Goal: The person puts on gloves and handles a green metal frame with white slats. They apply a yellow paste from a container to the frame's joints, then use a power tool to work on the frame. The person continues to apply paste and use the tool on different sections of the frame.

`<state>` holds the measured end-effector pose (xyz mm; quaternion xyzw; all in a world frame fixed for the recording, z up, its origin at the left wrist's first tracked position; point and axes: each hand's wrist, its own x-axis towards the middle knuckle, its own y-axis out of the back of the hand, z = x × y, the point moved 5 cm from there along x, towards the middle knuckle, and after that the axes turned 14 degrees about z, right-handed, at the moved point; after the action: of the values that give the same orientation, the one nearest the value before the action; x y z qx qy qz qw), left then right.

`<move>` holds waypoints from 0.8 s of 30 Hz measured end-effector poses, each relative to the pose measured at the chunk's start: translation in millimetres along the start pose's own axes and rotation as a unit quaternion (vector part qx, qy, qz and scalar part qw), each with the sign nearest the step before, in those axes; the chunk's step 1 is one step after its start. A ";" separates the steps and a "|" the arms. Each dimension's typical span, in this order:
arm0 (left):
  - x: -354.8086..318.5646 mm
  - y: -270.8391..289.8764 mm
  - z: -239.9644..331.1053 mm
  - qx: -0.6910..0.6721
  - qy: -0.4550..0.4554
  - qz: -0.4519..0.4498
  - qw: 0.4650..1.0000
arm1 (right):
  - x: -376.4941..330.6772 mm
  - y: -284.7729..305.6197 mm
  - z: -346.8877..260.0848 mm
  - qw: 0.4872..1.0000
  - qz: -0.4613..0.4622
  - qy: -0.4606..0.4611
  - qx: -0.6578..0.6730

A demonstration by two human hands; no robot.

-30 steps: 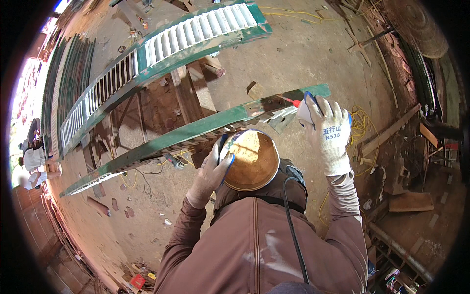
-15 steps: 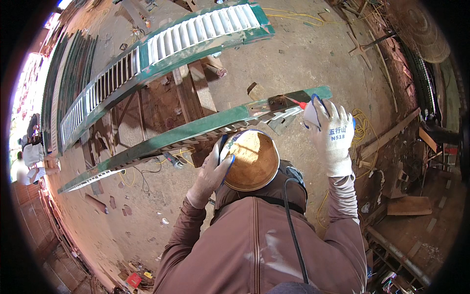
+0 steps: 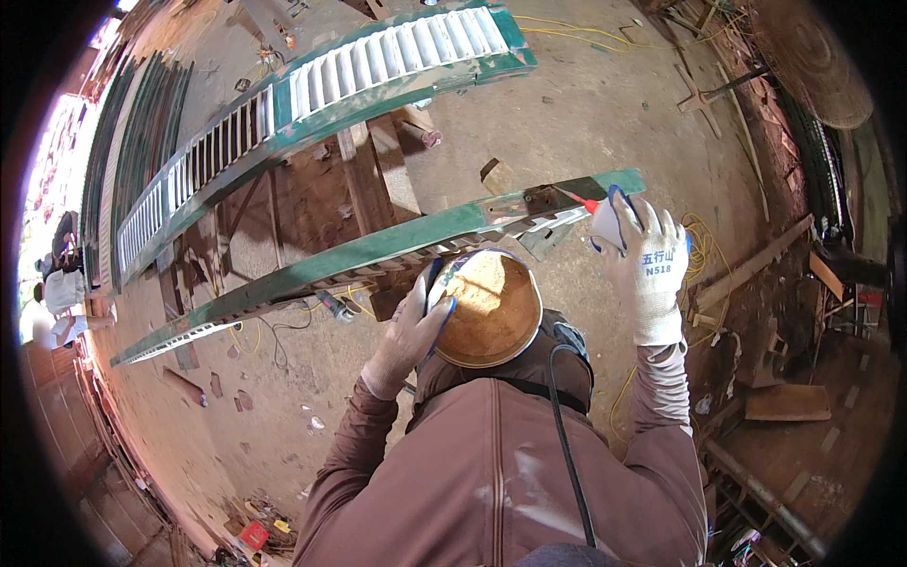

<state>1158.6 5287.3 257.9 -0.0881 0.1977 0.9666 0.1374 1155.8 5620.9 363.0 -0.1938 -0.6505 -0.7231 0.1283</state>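
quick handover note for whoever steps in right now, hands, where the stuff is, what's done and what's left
Left hand: gloved, gripping the side of a round sanding disc tool held at the near green louvered shutter.
Right hand: gloved, on the shutter's right end, holding a small pale object with a red tip; what it is cannot be told.
A second shutter lies further off on wooden trestles. The tool's black cord runs back over the person's chest.
Done: bare patches show near the right end.
Left: the rest of the frame looks green.
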 end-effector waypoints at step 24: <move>-1.7 3.6 38.1 0.240 -0.364 0.060 0.898 | -65.0 -42.2 -50.3 0.710 -0.120 -0.307 0.622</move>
<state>1154.8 5299.2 294.1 0.3172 0.3649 0.8608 0.1589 1189.6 5571.9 292.4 -0.2023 -0.9744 -0.0642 -0.0747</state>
